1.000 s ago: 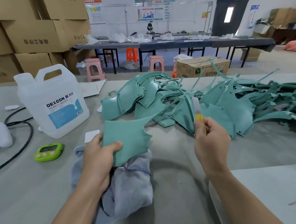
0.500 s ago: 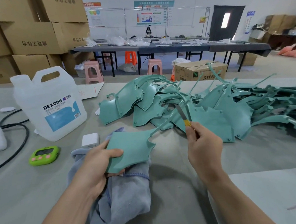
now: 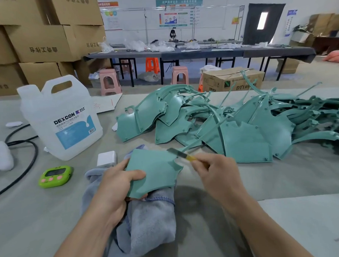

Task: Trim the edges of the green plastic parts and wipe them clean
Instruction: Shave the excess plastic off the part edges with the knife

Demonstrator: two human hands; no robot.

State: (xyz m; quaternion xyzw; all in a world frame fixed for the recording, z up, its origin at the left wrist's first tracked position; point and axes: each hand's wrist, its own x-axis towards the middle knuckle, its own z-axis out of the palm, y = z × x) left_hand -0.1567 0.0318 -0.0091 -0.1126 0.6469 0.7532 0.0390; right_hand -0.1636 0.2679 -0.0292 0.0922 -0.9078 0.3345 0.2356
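In left hand [image 3: 116, 188], flat green part [image 3: 153, 171]

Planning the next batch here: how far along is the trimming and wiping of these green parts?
No finished stack shows, so done work cannot be told. In hand: the left hand grips one green part above the grey cloth, and the right hand holds the knife against its upper edge. Left: wiping it, then the big pile behind.
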